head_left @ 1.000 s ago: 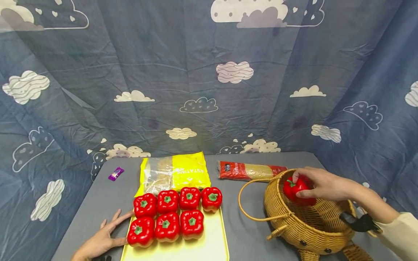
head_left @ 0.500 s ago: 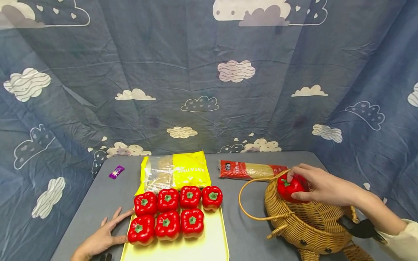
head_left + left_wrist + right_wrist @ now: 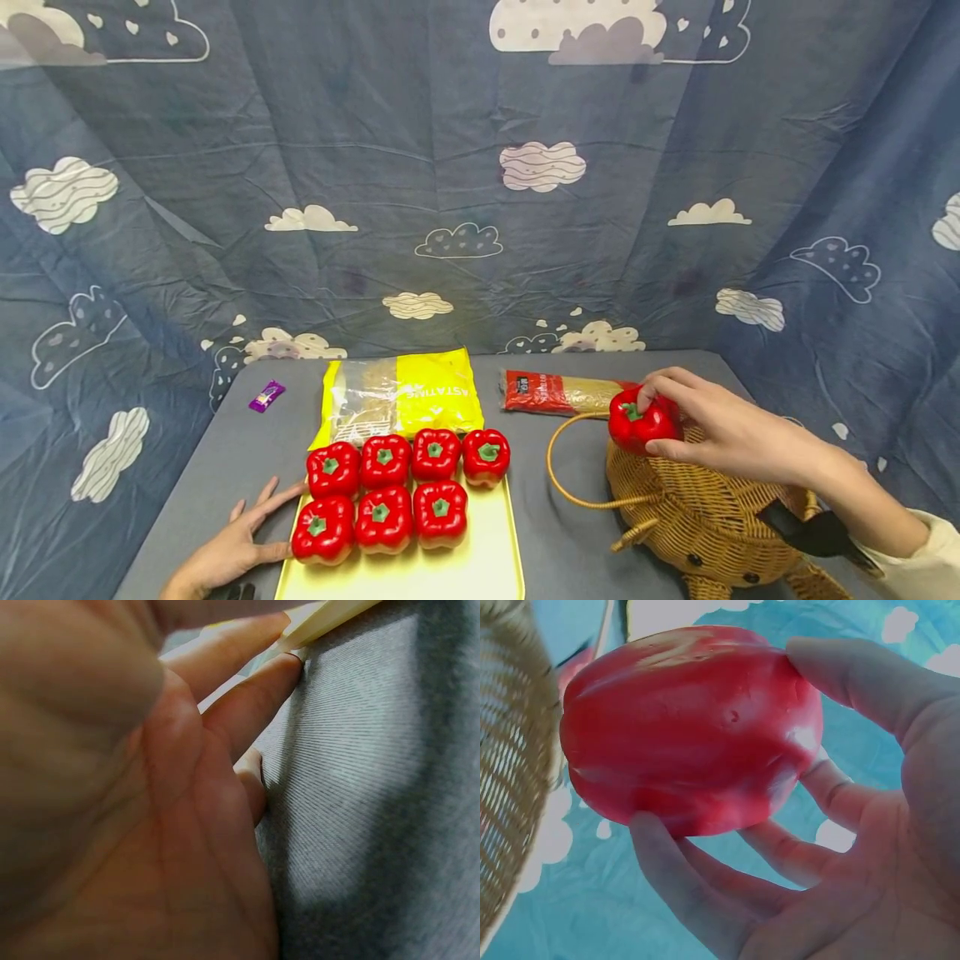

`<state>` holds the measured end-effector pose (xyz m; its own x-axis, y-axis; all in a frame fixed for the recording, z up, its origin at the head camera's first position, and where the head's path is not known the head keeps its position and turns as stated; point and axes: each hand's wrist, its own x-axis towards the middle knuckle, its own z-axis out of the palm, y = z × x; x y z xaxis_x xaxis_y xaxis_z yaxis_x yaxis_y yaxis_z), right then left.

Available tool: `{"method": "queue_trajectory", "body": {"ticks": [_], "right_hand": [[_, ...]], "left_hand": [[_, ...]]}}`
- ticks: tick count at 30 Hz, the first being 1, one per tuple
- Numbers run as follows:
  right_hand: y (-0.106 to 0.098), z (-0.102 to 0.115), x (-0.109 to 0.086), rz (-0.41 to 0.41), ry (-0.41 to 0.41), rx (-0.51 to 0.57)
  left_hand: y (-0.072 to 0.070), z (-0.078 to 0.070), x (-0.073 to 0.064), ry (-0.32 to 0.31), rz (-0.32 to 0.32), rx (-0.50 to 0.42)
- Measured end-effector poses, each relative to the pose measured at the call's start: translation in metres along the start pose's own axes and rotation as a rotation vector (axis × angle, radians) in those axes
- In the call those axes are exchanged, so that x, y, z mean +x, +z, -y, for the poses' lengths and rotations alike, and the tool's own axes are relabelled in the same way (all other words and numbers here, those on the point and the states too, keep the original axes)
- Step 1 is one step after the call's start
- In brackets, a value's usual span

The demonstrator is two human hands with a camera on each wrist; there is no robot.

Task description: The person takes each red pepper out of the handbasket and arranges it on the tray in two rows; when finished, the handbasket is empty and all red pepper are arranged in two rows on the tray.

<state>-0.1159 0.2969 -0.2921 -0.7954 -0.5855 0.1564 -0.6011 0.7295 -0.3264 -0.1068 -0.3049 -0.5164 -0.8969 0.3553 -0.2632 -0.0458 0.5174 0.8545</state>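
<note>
My right hand [image 3: 712, 425] grips a red bell pepper [image 3: 641, 423] with a green stem, thumb on one side and fingers on the other. In the head view the pepper overlaps the far left rim of the wicker basket [image 3: 697, 533]. The right wrist view shows the same bell pepper [image 3: 690, 727] up close, with the basket's woven wall [image 3: 510, 750] at left. My left hand [image 3: 236, 542] lies with fingers spread at the left edge of a pale yellow tray [image 3: 487, 567]. On that tray stand several red bell peppers [image 3: 385, 517] in two rows.
Behind the tray lies a yellow pasta bag [image 3: 438, 396]. A red spaghetti packet [image 3: 562, 393] rests right of it, behind the basket's looped handle [image 3: 555, 467]. A small purple wrapped sweet [image 3: 267, 397] is at the far left. A cloud-patterned curtain [image 3: 450, 192] surrounds the table.
My right hand has lifted the bell pepper from inside the basket, up and leftward to over its rim. The left hand and the peppers on the tray have stayed put.
</note>
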Motion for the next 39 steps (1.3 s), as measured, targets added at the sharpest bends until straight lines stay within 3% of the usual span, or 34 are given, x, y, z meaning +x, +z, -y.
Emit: {"method": "queue_trajectory", "body": {"ticks": [8,16,19,24,29,39], "right_hand": [[0.005,0.019,0.002,-0.010,0.000,0.007],[0.015,0.032,0.009,-0.009,0.013,0.142],[0.021,0.036,0.012,0.003,0.034,0.163],[0.040,0.044,0.016,0.000,0.003,0.165],[0.062,0.053,0.019,0.037,0.013,0.258],[0.108,0.066,0.026,0.147,0.051,0.595]], "left_hand": [[0.002,0.002,0.000,-0.005,0.003,0.004],[0.001,0.004,-0.002,0.016,-0.006,-0.040],[0.000,0.004,-0.002,0.016,-0.007,-0.053],[0.002,0.003,-0.002,0.018,-0.007,-0.022],[0.003,0.003,-0.003,0.013,-0.007,-0.021],[0.002,0.002,-0.002,0.051,-0.014,-0.040]]}}
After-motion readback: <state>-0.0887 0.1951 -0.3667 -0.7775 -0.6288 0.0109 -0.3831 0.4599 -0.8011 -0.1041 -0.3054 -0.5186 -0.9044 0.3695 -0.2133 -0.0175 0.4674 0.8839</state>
